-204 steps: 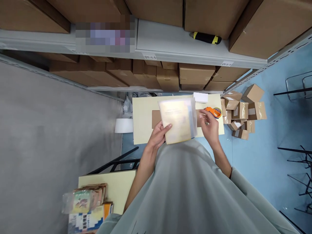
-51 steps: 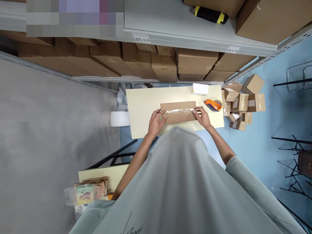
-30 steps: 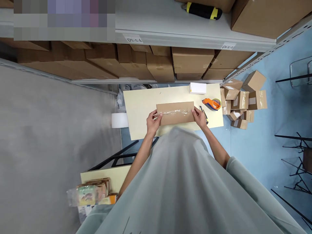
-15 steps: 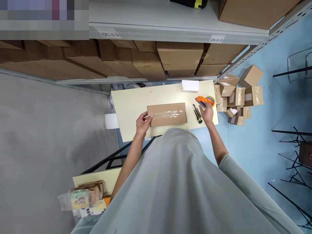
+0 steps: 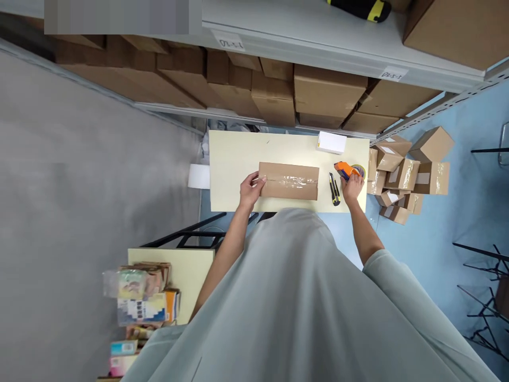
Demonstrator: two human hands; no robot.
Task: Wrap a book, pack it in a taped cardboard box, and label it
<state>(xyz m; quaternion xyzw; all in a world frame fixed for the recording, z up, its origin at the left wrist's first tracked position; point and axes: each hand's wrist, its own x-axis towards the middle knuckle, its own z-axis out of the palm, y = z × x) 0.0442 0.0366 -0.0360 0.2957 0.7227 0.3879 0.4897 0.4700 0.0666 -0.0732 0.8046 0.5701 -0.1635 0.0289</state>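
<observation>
A long, flat cardboard box (image 5: 288, 189) lies on the pale tabletop (image 5: 234, 154), with clear tape along its middle seam. My left hand (image 5: 251, 191) pinches the box's left end, thumb on top. Over on the right, my right hand (image 5: 352, 189) has its fingers closed around an orange tape dispenser (image 5: 345, 170) that carries a roll of tape (image 5: 359, 170). The dispenser rests on or just above the table; I cannot tell which. Between the box and my right hand lies a black-and-yellow utility knife (image 5: 334, 190).
A small white box (image 5: 331, 142) sits at the table's back edge. Shelving with cardboard boxes (image 5: 330, 90) rises behind. Several taped cartons (image 5: 401, 172) are piled on the floor at right. Packaged goods (image 5: 147, 297) lie on a side table (image 5: 194, 270) at lower left.
My view has turned, so the table and shelves appear shifted and rotated. Both hands keep their places on the box and the tape dispenser, with little visible movement.
</observation>
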